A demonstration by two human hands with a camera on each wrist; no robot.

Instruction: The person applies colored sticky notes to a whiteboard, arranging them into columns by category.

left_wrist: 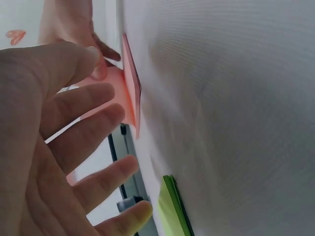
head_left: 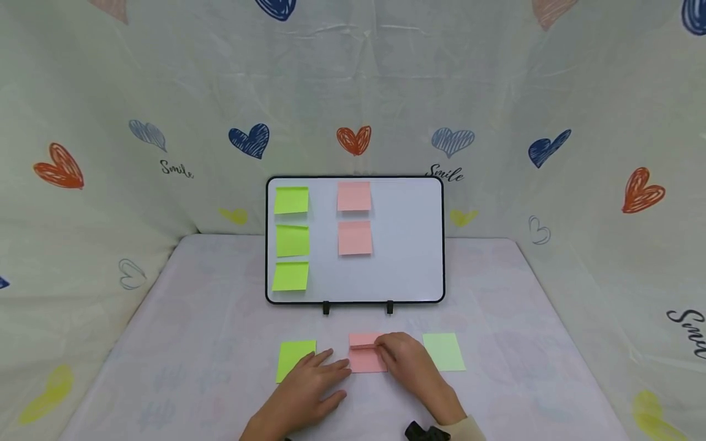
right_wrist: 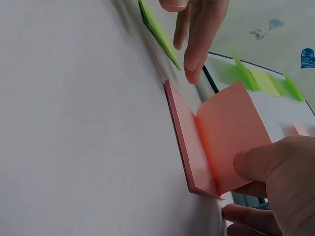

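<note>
On the table in the head view lies a pink sticky note pad (head_left: 368, 362). My right hand (head_left: 409, 362) pinches its top sheet, a pink sticky note (right_wrist: 234, 130), between thumb and fingers. That sheet is lifted up from the pad and still joined along one edge in the right wrist view. My left hand (head_left: 309, 392) is spread with its fingers extended, beside the pink pad and partly over a lime green sticky note pad (head_left: 293, 355). It holds nothing. The left wrist view shows its spread fingers (left_wrist: 88, 142) near the raised pink sheet.
A whiteboard (head_left: 408, 245) on small black feet stands behind the pads. Three lime green notes (head_left: 292, 240) form its left column, and two pink notes (head_left: 355, 237) hang in the middle. A pale green pad (head_left: 444, 353) lies to the right. Printed cloth surrounds the table.
</note>
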